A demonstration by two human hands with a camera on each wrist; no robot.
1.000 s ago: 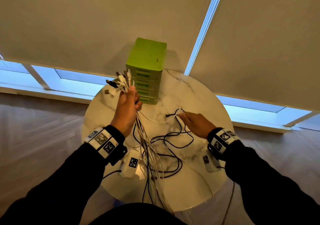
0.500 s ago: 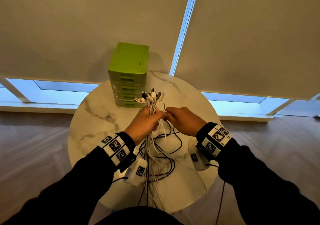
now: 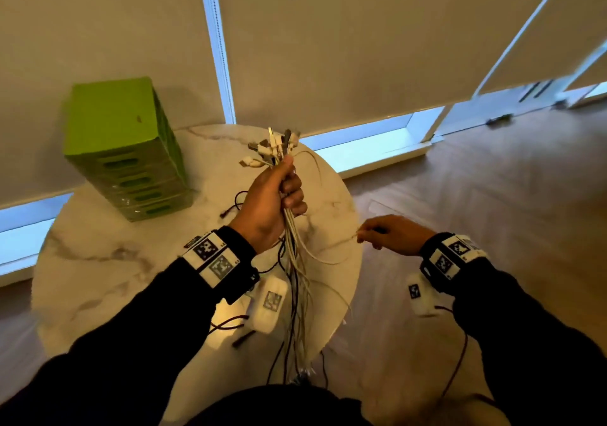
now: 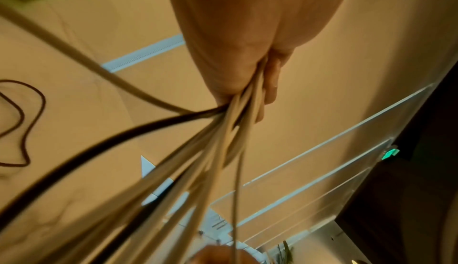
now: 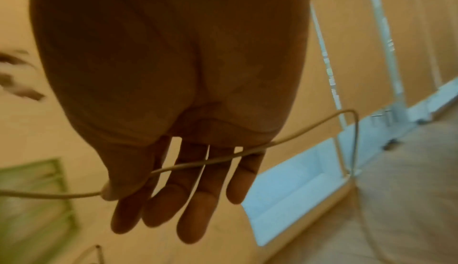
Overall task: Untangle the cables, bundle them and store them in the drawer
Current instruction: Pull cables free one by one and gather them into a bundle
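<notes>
Cables gathered by their plug ends in one fist; a single strand drawn off to the right.

The left hand (image 3: 272, 202) has its fingers clamped round the cable bundle (image 3: 297, 261) just below the connectors (image 3: 272, 148), held above the round marble tabletop (image 3: 98, 254); the loose lengths hang over the near edge. The right hand (image 3: 392, 233) pinches one white cable (image 5: 198, 165) between thumb and forefinger, the other fingers (image 5: 195, 219) nearly straight and apart. Judged light, limp and smooth-jacketed: the strands will slide and re-snarl if slack. Best hold appears to be near the plugs, running each strand out under mild tension. A thin dark cable (image 3: 238, 200) lies on the tabletop. The green drawer unit (image 3: 124, 149) stands far left, drawers apparently closed.
</notes>
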